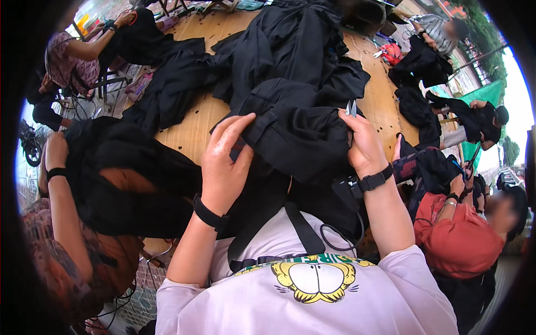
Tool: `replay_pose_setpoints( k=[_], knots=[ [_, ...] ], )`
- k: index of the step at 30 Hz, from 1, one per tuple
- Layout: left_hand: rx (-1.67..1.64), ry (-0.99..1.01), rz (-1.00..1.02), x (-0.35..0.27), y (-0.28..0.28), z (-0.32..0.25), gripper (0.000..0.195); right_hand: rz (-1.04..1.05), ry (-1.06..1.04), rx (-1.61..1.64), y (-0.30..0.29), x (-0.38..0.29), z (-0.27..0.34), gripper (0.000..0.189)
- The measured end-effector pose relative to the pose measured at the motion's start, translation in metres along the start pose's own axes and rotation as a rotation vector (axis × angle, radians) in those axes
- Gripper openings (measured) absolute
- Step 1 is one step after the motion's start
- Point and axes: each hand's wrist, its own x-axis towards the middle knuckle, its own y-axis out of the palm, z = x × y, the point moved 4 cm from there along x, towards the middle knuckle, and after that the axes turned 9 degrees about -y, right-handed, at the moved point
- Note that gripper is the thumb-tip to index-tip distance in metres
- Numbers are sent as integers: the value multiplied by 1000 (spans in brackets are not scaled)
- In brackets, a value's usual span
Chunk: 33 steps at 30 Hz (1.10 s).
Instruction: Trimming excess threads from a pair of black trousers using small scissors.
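Observation:
A black garment [301,134] is stretched between my two hands, above the wooden table's near edge. My left hand [228,157] grips its left side between fingers and thumb. On the other side, my right hand [364,140] pinches the cloth and also holds small thread snips [351,108], whose metal blades point up past the index finger. The snips' handle is mostly hidden in my palm. A stitched seam or band runs across the cloth near my left fingertips. Part of the garment hangs down over my lap.
A heap of black garments [289,46] covers the middle of the wooden table [180,140]. Dark scraps lie scattered on its top. Co-workers sit close on both sides, handling black cloth; a person in a red shirt [460,234] is at my right. A cable hangs from my right wrist.

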Motion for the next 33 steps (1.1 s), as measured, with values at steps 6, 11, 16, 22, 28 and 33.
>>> replay_pose_setpoints(
  k=[6,11,16,22,28,33],
  knots=[
    [135,-219,123,35,13,50,30,0,28,-189,8,22,-6,13],
    [163,-504,223,66,31,79,29,-35,-249,-641,26,27,16,13],
    [225,-580,282,75,37,92,27,84,-892,-1036,76,-23,50,8],
    [115,-582,286,75,44,92,28,505,-975,-1308,96,-32,5,26],
    [155,-513,229,75,47,85,28,495,-959,-1417,84,-3,-21,16],
    [85,-608,267,69,39,101,30,684,-122,-653,68,-21,1,6]
  ],
)
